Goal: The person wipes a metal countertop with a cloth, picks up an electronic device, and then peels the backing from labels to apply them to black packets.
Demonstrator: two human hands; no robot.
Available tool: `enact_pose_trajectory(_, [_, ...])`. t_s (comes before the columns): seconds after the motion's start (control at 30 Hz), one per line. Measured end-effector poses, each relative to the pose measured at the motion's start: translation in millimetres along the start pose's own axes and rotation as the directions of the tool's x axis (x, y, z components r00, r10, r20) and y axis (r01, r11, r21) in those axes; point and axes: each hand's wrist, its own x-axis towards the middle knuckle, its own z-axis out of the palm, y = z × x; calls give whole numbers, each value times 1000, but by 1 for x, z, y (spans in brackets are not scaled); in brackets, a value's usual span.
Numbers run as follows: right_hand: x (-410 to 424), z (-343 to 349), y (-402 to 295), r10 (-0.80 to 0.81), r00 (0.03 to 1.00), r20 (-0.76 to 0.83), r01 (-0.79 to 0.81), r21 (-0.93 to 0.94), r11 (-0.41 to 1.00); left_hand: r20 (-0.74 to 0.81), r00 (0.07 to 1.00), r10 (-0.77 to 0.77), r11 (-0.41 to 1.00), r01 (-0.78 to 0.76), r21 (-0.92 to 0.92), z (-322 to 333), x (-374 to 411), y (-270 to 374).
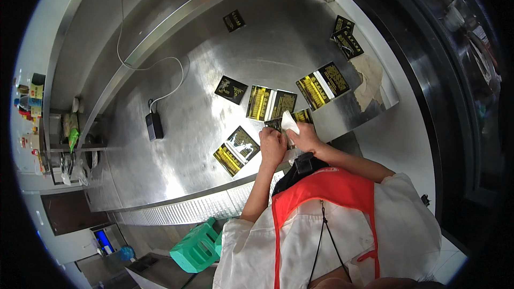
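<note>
At the front edge of the stainless steel table, my right hand grips a folded white paper or cloth. Beside it, my left hand rests with bent fingers on a black and yellow printed packet; whether it grips the packet cannot be told. Just beyond my hands lies an opened-out black and yellow printed sheet. Another such sheet lies to the right, and one more at lower left. A small black packet lies left of the middle sheet.
A black power adapter with a white cable sits at left. One black packet lies far back; others overlap at the right edge, near a beige cloth. A green plastic stool stands below the table.
</note>
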Motion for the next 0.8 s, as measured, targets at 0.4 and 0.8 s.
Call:
enact_pose_trajectory(0.4, [-3,10,13,177,984,-15,-178,-55,983,184,969,-163,979,136,150,5,-20,15])
enact_pose_trajectory(0.8, [-3,13,19,267,964,-16,-261,157,952,-115,993,9,1000,-6,30,-2,-25,29])
